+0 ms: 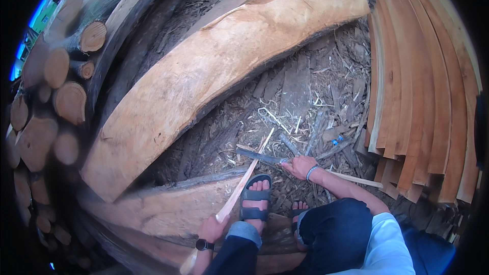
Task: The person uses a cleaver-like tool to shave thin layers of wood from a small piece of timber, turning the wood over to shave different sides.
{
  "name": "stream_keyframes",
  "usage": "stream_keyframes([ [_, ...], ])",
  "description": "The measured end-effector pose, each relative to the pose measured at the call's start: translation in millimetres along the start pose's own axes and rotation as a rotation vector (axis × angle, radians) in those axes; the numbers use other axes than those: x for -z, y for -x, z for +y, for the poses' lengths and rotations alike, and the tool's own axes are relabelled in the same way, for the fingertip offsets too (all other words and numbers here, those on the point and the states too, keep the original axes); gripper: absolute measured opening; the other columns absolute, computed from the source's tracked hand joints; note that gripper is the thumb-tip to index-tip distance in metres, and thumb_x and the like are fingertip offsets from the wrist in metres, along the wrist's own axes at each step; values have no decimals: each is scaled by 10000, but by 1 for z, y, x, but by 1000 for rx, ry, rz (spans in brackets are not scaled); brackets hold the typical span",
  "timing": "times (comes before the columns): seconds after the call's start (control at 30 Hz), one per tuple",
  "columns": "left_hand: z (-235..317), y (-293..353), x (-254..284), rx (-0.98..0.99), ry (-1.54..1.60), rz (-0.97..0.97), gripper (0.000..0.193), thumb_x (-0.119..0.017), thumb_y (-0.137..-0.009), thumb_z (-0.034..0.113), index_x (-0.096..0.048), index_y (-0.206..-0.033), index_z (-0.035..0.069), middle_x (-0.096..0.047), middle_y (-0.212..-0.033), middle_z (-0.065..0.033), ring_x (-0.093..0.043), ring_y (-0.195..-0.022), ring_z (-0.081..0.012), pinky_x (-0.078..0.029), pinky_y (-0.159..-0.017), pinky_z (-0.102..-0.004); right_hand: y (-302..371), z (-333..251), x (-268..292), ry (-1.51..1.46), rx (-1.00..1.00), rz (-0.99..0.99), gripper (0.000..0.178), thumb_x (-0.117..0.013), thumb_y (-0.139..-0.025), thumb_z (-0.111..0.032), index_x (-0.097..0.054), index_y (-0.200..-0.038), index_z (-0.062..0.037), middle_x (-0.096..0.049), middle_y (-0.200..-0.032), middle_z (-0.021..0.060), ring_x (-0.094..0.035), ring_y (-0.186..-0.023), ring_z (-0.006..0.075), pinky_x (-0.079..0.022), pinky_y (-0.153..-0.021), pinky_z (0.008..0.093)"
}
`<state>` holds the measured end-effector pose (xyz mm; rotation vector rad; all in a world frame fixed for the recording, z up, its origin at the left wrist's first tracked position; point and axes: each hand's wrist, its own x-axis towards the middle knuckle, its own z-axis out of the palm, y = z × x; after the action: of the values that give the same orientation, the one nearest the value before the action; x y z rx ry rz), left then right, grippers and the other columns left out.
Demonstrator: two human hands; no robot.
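Bark-littered ground (pixel 318 84). Left hand (pixel 211 228) grips stick (pixel 240 188), slanting away up-right; right hand (pixel 300 167), nearer its far tip, clamps knife (pixel 250 154) crossing it.

Wood yard, by my reading of the head view. Evidence I list:
- Logs (pixel 70 103), many, piled at left, round sawn ends facing out.
- Boards (pixel 415 97), sawn, reddish-brown, stacked at right in long layers.
- Slab (pixel 224 66), one, thick and curved, pale cut face up, dark bark along its lower edge.
- Bark (pixel 295 91), dark strips, littering the ground, with pale shavings (pixel 275 117) strewn over it.
- Knife (pixel 260 157) and stick (pixel 236 193), in use: hand woodwork on site.
- Green patch (pixel 47 12) amid bright blue, upper-left rim: I note a side open to daylight.
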<state>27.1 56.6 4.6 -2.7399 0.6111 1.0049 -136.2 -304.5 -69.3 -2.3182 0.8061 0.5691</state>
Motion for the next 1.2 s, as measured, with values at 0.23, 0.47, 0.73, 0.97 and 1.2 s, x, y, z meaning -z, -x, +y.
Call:
stream_keyframes([
  [0.23, 3, 1, 5, 12, 20, -14, 710, -539, -840, 658, -648, -1028, -18, -671, -924, -294, -647, -924, -459, -508, -809, -533, 2, -6, 6, -47, 12, 13, 712, -359, -968, -597, -724, -899, 11, -688, -900, 275, -677, -901, 416, -533, -826, 501],
  [0.47, 4, 4, 4, -3, -7, 31, 705, -541, -838, 661, -642, -1002, -16, -669, -908, -296, -652, -902, -455, -515, -783, -530, 4, -5, -15, -23, 54, 45, 726, -363, -962, -611, -726, -889, 13, -687, -865, 276, -678, -883, 425, -538, -803, 499],
  [0.73, 3, 6, -2, 8, -29, 88, 705, -553, -824, 670, -648, -995, -7, -674, -866, -283, -660, -864, -451, -523, -759, -527, 9, -7, -10, 11, 99, 18, 714, -370, -962, -607, -724, -914, 10, -688, -853, 269, -683, -861, 417, -541, -798, 501],
  [0.97, 9, 8, -4, -16, -54, 111, 705, -554, -830, 663, -624, -996, -19, -670, -841, -288, -662, -840, -452, -522, -742, -533, 4, -7, -13, -77, 12, 13, 710, -364, -966, -605, -730, -894, 0, -691, -878, 269, -684, -877, 407, -541, -810, 493],
  [1.2, 12, 13, -6, -20, -97, 196, 710, -559, -828, 672, -605, -1006, -14, -670, -786, -269, -672, -769, -436, -532, -679, -521, 2, -9, -3, -38, 34, 16, 709, -351, -970, -600, -724, -928, 1, -695, -865, 257, -680, -904, 404, -534, -835, 494],
])
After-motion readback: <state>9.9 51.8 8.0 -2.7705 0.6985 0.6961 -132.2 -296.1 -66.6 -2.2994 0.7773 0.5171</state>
